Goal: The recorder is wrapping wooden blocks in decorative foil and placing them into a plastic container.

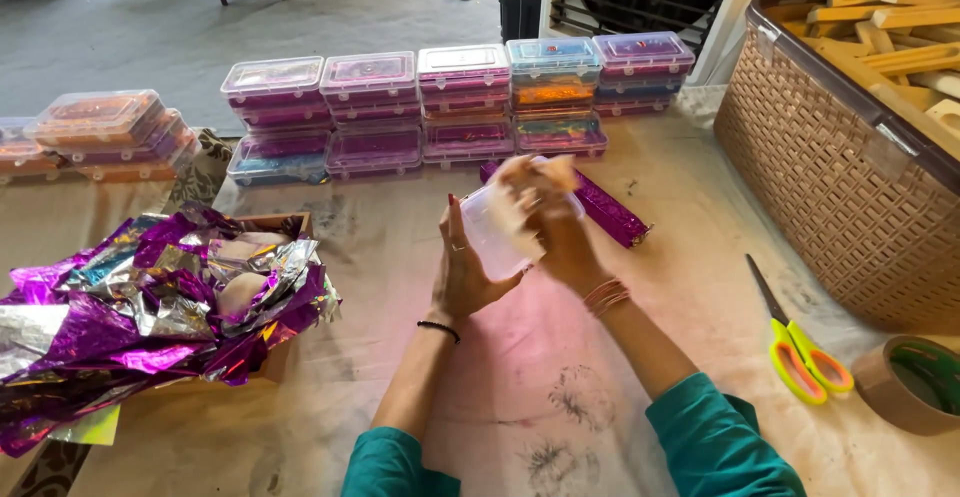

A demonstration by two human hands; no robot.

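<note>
1. A clear plastic box (497, 229) sits at the centre of the frame, lifted off the surface (560, 377), tilted, and held between both hands.
2. Left hand (462, 267): palm flat against the box's left side, fingers straight and pointing up, thumb under the lower edge. It is open wide and pressed to the box rather than curled round it.
3. Right hand (555, 219): curled over the box's top right corner, gripping it. The fingers are motion-blurred, so exactly where they lie on the box cannot be told.
4. Whether the box has a lid on or anything inside cannot be made out; it looks pale and cloudy.
5. A purple foil-wrapped bar (610, 210) lies on the surface just behind the hands; its left end is hidden by them.
6. Stacked lidded boxes (460, 102) with coloured contents stand in a row across the upper centre.
7. Crumpled purple and silver foil (150, 307) fills the left of the frame.
8. At the right: yellow-handled scissors (795, 342), a tape roll (912, 382) cut by the frame edge, and a woven basket (830, 187) of wooden pieces, also cut off.
</note>
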